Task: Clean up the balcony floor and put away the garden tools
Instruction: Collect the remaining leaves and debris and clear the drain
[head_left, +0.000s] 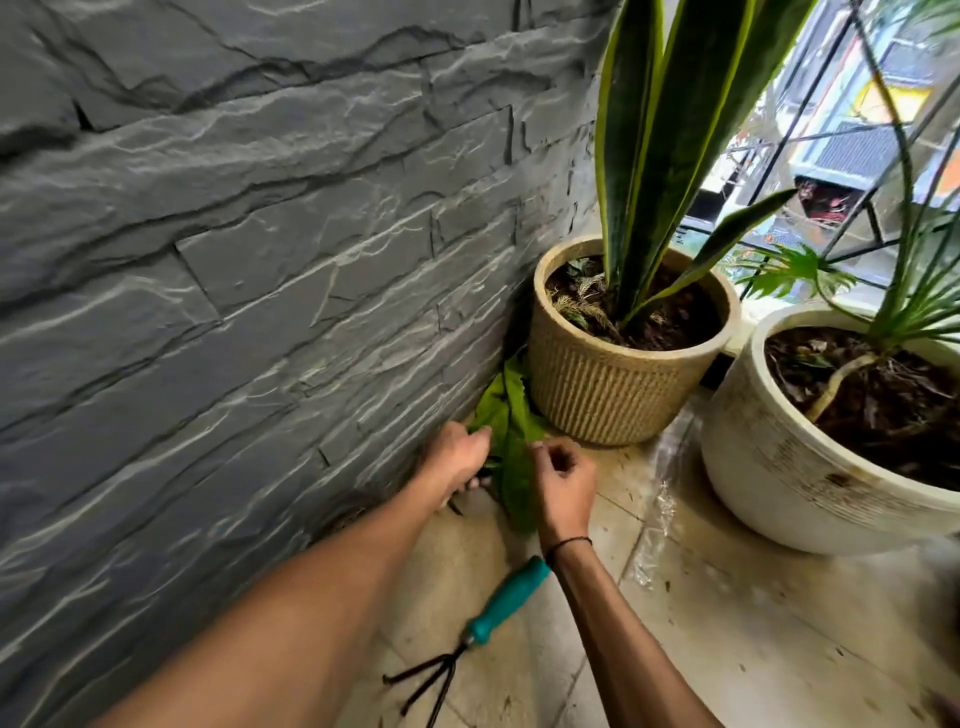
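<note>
Large green leaves (511, 415) lie on the tiled floor (727, 623) where it meets the grey stone wall, beside a woven tan pot. My left hand (457, 460) curls its fingers around the leaves' left edge; something small and dark shows under its palm, and I cannot tell what it is. My right hand (563, 480) pinches the leaves' right edge with curled fingers. A hand rake (483, 623) with a teal handle and black prongs lies on the floor between my forearms, untouched.
The grey stone wall (260, 260) runs close along the left. The tan pot (618, 384) holds a snake plant; a big white pot (795, 467) stands to the right. A crumpled clear plastic strip (660, 514) lies on the tiles. A window grille is behind.
</note>
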